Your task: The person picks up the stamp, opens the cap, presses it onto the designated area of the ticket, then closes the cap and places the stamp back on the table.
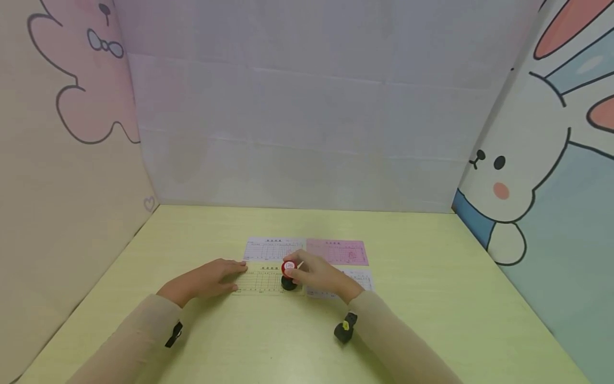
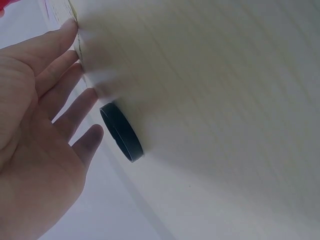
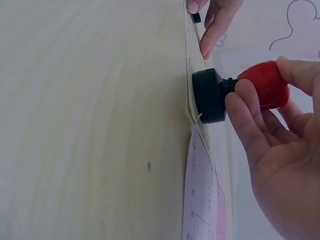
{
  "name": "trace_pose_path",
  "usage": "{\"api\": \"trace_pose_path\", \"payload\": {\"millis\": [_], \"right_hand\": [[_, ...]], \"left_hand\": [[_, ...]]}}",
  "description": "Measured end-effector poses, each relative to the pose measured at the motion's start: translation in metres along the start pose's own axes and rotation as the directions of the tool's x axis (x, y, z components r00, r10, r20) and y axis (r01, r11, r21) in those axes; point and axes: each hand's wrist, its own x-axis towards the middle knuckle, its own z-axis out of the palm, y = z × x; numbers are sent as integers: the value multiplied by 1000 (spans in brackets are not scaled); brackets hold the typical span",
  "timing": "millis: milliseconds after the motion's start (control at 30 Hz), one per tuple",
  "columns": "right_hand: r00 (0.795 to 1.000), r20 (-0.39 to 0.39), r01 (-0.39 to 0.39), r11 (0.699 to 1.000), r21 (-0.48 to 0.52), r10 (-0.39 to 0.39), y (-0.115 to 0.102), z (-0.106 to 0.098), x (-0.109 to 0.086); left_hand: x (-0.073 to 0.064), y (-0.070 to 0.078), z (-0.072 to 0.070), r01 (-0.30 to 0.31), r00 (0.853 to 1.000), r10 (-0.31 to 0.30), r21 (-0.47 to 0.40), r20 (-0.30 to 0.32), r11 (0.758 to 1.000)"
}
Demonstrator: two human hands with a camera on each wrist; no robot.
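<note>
My right hand (image 1: pixel 321 273) grips the red knob of a round stamp (image 3: pixel 270 84) between thumb and fingers. The stamp's black base (image 3: pixel 206 96) stands flat on the right part of a yellow printed form (image 1: pixel 261 282). At that form's left edge, my left hand (image 1: pixel 213 278) rests with its fingers stretched out and fingertips at the paper. A shallow round black cap (image 2: pixel 122 132) is on the table beside the left fingertips in the left wrist view; in the head view the left hand hides it.
A pale violet form (image 1: pixel 268 249) and a pink form (image 1: pixel 338 252) lie behind the yellow one, the pink bearing a stamp mark. Another whitish form (image 1: pixel 360 277) is partly under the right hand. Cartoon-printed side walls and a plain back wall (image 1: pixel 307 133) enclose the table (image 1: pixel 268 341).
</note>
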Motion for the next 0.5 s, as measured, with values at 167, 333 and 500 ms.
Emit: {"api": "trace_pose_path", "payload": {"millis": [167, 333, 500], "right_hand": [[1000, 4, -20, 1000, -2, 20, 0, 0, 2], [1000, 8, -24, 999, 22, 24, -2, -2, 3], [1000, -6, -21, 997, 79, 21, 0, -1, 2]], "left_hand": [[0, -1, 0, 4, 1000, -4, 7, -1, 1000], [0, -6, 1, -7, 1000, 8, 16, -12, 1000], [0, -5, 2, -22, 1000, 22, 2, -13, 1000]]}}
